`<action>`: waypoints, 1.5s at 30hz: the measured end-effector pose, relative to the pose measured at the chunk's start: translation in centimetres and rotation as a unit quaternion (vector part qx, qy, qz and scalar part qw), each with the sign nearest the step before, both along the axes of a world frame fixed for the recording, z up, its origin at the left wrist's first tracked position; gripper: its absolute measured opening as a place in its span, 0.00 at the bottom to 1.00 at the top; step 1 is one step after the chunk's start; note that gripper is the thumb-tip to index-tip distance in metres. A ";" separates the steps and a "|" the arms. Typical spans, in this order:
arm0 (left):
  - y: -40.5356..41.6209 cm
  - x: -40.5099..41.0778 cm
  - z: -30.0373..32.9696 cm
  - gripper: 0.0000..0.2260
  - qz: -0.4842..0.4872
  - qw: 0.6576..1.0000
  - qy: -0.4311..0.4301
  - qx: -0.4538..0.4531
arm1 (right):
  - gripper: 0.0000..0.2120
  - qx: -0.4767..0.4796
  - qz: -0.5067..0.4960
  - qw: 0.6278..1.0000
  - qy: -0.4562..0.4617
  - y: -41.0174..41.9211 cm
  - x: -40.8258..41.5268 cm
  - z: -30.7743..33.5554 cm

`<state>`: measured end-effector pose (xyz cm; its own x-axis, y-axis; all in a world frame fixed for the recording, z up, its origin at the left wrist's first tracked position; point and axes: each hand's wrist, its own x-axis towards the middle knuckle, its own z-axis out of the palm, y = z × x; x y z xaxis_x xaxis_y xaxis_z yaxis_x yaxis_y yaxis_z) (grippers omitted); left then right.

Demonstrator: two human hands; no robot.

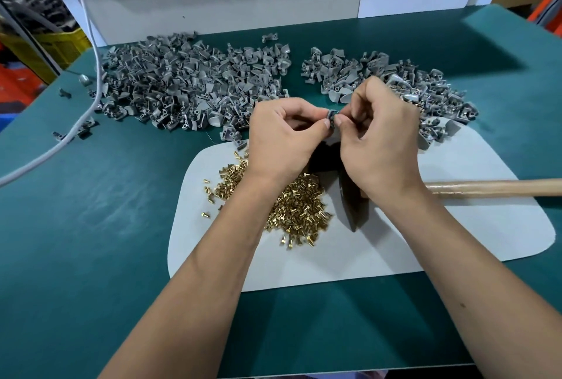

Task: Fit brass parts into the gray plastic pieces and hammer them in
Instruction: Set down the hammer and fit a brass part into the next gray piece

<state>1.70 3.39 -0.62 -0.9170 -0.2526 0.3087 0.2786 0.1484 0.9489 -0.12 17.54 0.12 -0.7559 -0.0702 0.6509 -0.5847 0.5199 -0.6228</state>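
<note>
Both hands raised above the white mat on the green tabletop. One gray plastic piece sits between the two thumbs, pinched by left hand and right hand, fingers curled narrow around it (brass insert in it: cannot tell). Brass parts heaped on the mat below the left wrist. Hammer lies on the mat under the right wrist. Gray piles: left pile, right pile.
</note>
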 end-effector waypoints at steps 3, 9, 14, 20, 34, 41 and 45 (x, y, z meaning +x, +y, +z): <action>-0.1 -0.1 -0.1 0.04 -0.005 1.000 -0.001 -0.014 | 0.15 0.009 -0.010 1.000 0.001 -0.1 0.1 0.0; -0.8 0.0 0.3 0.07 -0.049 0.999 0.001 0.016 | 0.07 -0.031 0.032 0.999 -0.008 0.2 0.1 0.1; -1.4 0.0 0.0 0.10 -0.057 0.998 0.011 0.022 | 0.07 -0.028 0.057 0.998 -0.006 0.2 0.4 0.0; -1.7 -0.1 0.0 0.11 -0.088 0.995 0.023 0.034 | 0.05 0.004 0.041 0.999 0.031 0.6 0.3 0.2; -2.2 -0.1 0.1 0.17 -0.115 0.992 0.023 0.052 | 0.04 0.038 0.050 0.998 0.030 0.6 0.0 0.2; -2.6 0.0 0.3 0.14 -0.135 0.989 0.021 0.063 | 0.03 0.066 0.057 0.995 0.040 0.8 0.1 0.1; -2.6 0.1 0.2 0.13 -0.144 0.987 0.022 0.073 | 0.03 0.053 0.063 0.996 0.030 0.9 0.2 0.0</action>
